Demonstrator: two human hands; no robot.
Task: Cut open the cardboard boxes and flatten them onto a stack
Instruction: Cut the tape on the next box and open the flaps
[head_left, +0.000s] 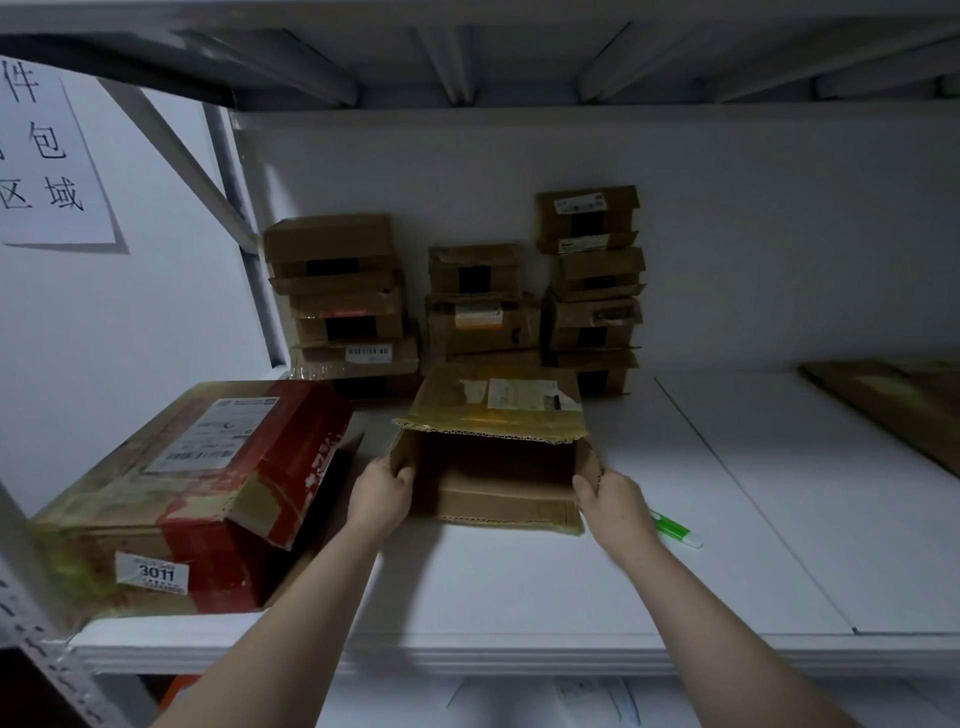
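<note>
Box: the open box (493, 415) sits mid-shelf (519, 587), lying on its side with the labelled face up.
Facing: its open mouth points toward the person; its long axis runs left to right along the shelf edge.
Left hand: the left hand (379, 493) is clenched round the box's left side flap, fingers hooked inside.
Right hand: the right hand (613, 506) grasps the right side flap the same way.
Done: this box looks already cut open but is not yet flat. Left of the box a pile (182, 493) holds flattened card with a red box half collapsed on top.
Left: behind the box, three stacks of taped boxes (343, 301) look untouched, so most of the job seems to remain.
Tool: a green tool (675, 530), maybe the cutter, lies just right of the box, by the right hand.
</note>
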